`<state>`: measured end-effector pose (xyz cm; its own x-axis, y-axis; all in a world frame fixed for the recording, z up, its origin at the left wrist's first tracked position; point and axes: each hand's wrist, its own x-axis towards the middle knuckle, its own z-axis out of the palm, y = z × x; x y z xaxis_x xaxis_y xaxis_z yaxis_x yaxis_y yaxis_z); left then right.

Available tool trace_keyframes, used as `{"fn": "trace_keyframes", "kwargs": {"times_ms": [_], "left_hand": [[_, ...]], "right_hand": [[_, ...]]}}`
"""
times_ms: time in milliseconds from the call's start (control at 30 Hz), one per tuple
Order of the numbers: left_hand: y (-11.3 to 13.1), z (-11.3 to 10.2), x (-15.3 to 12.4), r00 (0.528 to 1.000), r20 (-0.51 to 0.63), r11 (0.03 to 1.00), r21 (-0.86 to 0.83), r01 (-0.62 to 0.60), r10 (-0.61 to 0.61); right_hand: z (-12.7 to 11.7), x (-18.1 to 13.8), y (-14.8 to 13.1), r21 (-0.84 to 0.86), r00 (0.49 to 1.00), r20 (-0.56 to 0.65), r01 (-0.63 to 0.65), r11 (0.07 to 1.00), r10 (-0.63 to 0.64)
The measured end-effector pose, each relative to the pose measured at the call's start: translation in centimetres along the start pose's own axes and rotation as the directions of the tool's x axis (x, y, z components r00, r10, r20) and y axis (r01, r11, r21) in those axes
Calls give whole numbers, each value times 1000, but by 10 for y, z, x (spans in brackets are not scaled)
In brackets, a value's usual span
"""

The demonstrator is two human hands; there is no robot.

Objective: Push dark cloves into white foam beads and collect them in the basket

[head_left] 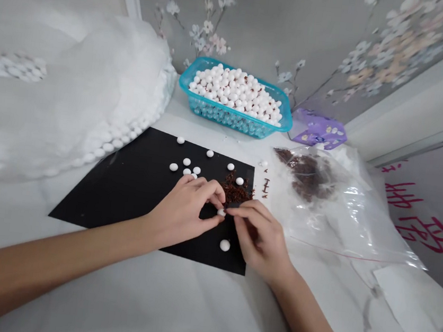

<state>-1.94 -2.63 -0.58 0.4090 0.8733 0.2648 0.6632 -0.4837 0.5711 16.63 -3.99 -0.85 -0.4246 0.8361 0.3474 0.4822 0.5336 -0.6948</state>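
Observation:
Between the thumb and fingers of my left hand (182, 207) is a small white ball (221, 212). My right hand (263, 237) is pinched at the ball's right side, its fingertips on a tiny dark brown piece too small to make out well. Just beyond my fingertips lies a heap of small reddish-brown pieces (237, 192) on a black mat (132, 177). Several loose white balls (187, 161) are scattered on the far part of the mat. One more white ball (224, 245) rests on the mat nearer to me, left of my right wrist.
A blue basket (228, 108) full of white balls stands at the back, beside a purple packet (319, 129). A large translucent bag of white balls (67, 79) fills the left. On the right lies a clear plastic bag (335, 216) with brown pieces inside.

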Motion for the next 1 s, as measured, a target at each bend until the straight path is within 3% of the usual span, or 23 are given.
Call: {"fn": "trace_keyframes", "kwargs": {"times_ms": [100, 300, 533, 733, 800, 900, 1000], "left_hand": [[2, -2, -1, 1000, -13, 1000, 27, -8, 8], [4, -6, -3, 999, 19, 995, 96, -35, 33], [-6, -19, -1, 998, 39, 991, 125, -44, 39], [-38, -44, -4, 990, -133, 938, 335, 89, -47], [-47, -48, -7, 987, -140, 921, 370, 121, -73], [-56, -49, -9, 993, -86, 931, 349, 103, -77], [-56, -49, -9, 991, -83, 967, 223, 121, -104]], "right_hand": [[-8, -2, 3, -136, 990, -123, -82, 987, 65], [-13, -6, 12, -374, 986, 15, -149, 915, 167], [-22, -5, 5, -342, 977, 76, -160, 926, 198], [-31, -5, 7, -402, 958, 133, -183, 897, 255], [-30, -5, 9, -388, 958, 137, -181, 904, 251], [-28, -4, 10, -342, 962, 117, -193, 919, 246], [-27, -4, 9, -306, 969, 93, -192, 932, 230]]}}
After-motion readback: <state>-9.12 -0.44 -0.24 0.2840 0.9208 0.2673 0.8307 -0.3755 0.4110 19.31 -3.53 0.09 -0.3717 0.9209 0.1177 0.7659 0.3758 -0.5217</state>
